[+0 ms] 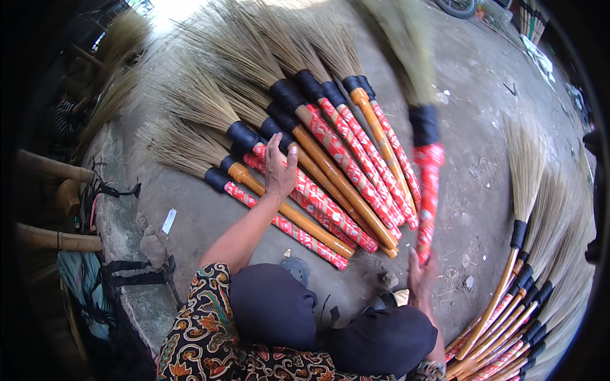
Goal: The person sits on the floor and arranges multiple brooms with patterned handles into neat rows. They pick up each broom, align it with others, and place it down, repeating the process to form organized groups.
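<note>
Reaching forward from the lower middle, left hand (280, 170) spread open, palm down, fingers (273, 147) extended, resting flat on the fanned row of brooms (318, 159) lying on the ground. Left forearm bare, rising diagonally from a patterned sleeve (197, 317). Right hand (420, 274) closed around the lower end of a single broom (427, 171), gripping its red-and-white wrapped handle and holding it nearly upright, blurred, just to the right of the row and apart from it; black binding at the neck, straw head toward the top edge. Row of brooms set side by side, handles partly orange, partly wrapped in red-and-white patterned covering, black bindings at the necks, straw heads spreading up and to the left. Dark-clothed knees (273, 305) at the lower edge. Second stack of brooms (515, 305) at lower right, well apart from the row. Bare grey concrete floor (483, 159), stained, with small scraps; outdoor light at the top. Bamboo poles (51, 168) and a cloth bundle (79, 279) at the left rim.
</note>
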Motion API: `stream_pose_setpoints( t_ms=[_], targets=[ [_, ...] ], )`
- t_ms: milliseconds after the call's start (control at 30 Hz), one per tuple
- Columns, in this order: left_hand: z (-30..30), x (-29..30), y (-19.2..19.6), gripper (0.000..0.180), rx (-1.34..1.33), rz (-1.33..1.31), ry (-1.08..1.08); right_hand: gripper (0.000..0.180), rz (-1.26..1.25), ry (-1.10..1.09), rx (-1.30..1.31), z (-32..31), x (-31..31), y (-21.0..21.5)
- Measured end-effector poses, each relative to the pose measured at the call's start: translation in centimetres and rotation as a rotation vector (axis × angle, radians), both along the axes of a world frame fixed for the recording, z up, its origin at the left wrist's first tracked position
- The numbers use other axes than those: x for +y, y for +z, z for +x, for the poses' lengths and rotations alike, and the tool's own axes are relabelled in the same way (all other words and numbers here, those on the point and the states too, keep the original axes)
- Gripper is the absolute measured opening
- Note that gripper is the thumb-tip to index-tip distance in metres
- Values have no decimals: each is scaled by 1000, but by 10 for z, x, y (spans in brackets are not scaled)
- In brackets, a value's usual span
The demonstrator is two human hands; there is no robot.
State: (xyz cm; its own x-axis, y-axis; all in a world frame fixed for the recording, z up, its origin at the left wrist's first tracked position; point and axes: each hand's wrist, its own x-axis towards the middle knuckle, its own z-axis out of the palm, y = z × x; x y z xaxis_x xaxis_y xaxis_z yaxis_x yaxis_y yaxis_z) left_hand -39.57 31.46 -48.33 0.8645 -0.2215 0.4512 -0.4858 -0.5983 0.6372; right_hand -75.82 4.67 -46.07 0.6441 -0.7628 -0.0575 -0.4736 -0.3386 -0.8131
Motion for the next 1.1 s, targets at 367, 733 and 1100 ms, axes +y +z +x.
stream_pose_setpoints(
  t_ms=[367, 733, 1100],
  targets=[
    [24, 34, 31, 62, -170, -31, -2, 63, -182, 784, -190, 228, 80, 39],
    [46, 7, -50, 27, -207, 613, -143, 59, -474, -277, 567, -107, -154, -62],
    [58, 14, -51, 42, 21, 713, -199, 69, -476, -938, 1126, -312, -188, -88]
  ],
)
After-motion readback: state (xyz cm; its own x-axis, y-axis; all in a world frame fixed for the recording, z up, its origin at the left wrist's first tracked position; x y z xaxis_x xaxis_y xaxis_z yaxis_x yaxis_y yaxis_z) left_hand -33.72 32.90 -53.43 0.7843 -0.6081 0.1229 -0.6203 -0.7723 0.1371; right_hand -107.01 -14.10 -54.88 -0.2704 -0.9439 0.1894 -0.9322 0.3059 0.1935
